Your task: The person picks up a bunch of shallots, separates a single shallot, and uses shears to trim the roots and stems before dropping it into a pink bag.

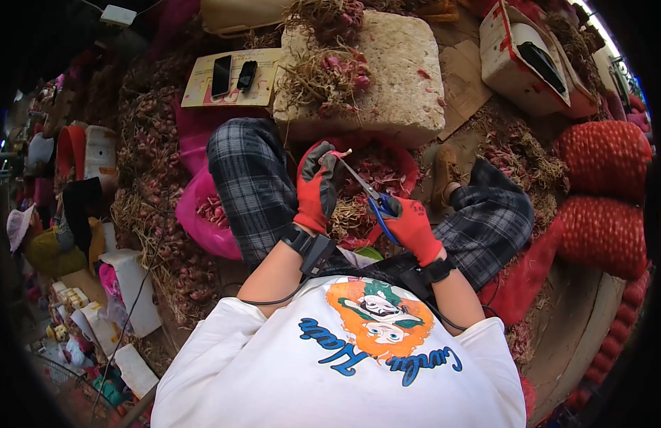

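Observation:
My left hand (317, 187), in a red and black work glove, is closed on a small pink shallot (339, 153) with its pale end sticking out past the fingers. My right hand (410, 227), gloved the same way, grips scissors (375, 201) with blue handles. Their blades point up and left, tips close beside the shallot. Below both hands, between the knees, sits a red basin (412, 165) with shallots and dry trimmings inside. A bunch of shallots (330, 78) with dried stalks lies on the white foam block (405, 71) just beyond.
A phone (221, 75) and a small black device (247, 75) rest on a board at the left. Shallots with stalks (155, 157) cover the ground there, near a pink bag (202, 214). Full red mesh sacks (601, 160) and a foam box (498, 71) stand right.

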A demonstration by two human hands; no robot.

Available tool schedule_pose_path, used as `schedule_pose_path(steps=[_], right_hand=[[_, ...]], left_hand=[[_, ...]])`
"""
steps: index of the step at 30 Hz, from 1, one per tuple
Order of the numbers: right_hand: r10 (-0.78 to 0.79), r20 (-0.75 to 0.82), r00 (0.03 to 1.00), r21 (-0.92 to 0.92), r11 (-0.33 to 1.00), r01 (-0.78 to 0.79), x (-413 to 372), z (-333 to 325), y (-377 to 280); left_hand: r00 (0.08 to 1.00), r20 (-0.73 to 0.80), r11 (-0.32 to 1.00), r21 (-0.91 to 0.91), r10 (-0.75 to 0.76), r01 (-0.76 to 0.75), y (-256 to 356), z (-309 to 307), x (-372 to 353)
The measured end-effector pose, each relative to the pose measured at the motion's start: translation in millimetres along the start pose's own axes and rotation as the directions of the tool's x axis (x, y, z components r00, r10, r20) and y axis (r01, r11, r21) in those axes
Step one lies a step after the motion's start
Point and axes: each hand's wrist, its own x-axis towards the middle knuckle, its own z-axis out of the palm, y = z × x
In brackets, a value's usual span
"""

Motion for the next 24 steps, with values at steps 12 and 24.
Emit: schedule_pose_path(steps=[12,24], right_hand=[[0.057,0.05,0.997,-0.013,0.998,-0.056,-2.3,-2.7,0.4],[0.101,-0.079,0.992,-0.146,0.983,-0.111,10.4,-23.5,7.6]], left_hand=[[0.995,-0.007,0.984,0.15,0.096,-0.094,1.0,-1.4,-1.5],[0.916,0.266,0.873,0.464,-0.3,0.151,14.0,4.2,-15.0]])
